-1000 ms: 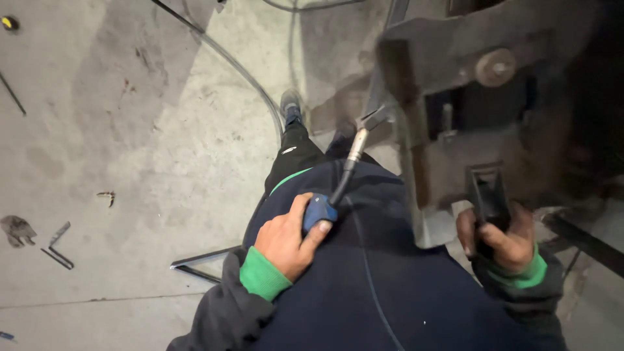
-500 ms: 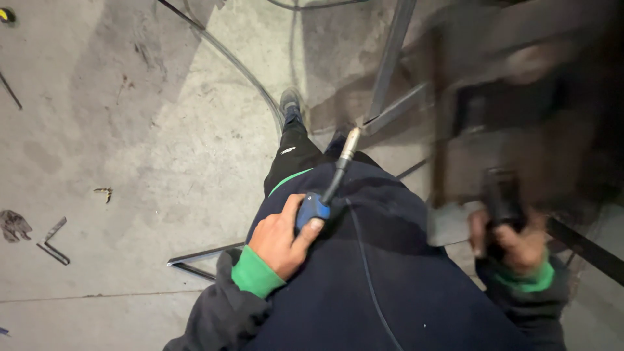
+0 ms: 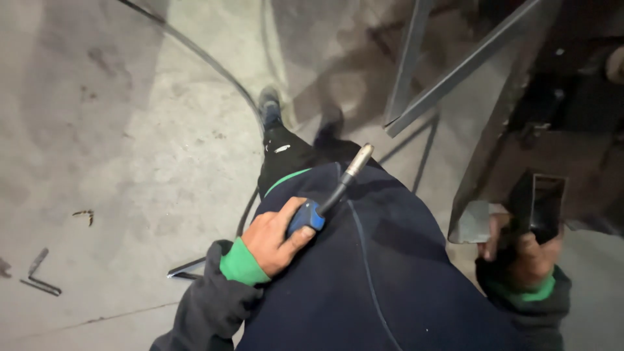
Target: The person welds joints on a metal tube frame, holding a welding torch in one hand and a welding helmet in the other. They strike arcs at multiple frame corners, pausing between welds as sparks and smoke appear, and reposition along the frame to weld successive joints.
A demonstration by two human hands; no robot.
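1. Head view: your left hand (image 3: 276, 237) is wrapped around the blue handle of a welding torch (image 3: 328, 195), held against your dark jacket; its metal nozzle points up and to the right, away from your body.
2. Your right hand (image 3: 523, 253) grips the near end of a dark square steel tube (image 3: 539, 201) at the right edge, well apart from the torch.
3. The tube's open end sits just beside a dark metal frame (image 3: 513, 110) rising far right.
4. A black cable (image 3: 201, 58) curves across the concrete floor (image 3: 110, 156) toward your boots.
5. Small metal angle pieces (image 3: 36, 276) lie near left.
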